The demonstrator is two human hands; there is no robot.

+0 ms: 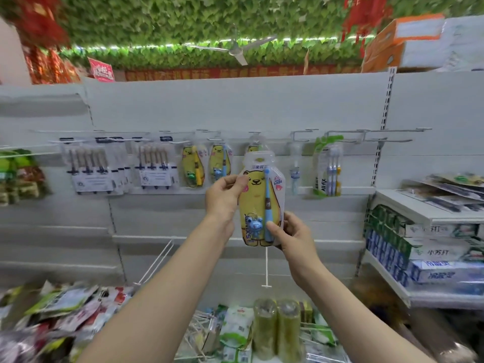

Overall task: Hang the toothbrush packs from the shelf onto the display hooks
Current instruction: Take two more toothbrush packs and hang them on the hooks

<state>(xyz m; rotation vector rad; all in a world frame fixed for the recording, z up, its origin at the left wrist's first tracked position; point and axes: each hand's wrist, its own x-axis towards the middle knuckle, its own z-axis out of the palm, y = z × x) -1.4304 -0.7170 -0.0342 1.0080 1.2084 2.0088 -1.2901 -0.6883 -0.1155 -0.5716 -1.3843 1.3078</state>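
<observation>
While the left hand (222, 197) and right hand (293, 231) pinch the toothbrush pack's (255, 203) edges, bare panel (330, 218) shows beneath.

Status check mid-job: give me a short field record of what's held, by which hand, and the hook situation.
held item: yellow bear toothbrush pack, upright, in front of the hook row
left hand: pinches its upper left edge
right hand: grips its lower right corner
on hook: not yet
hung bear packs: left of it
free hooks: to the right
</observation>
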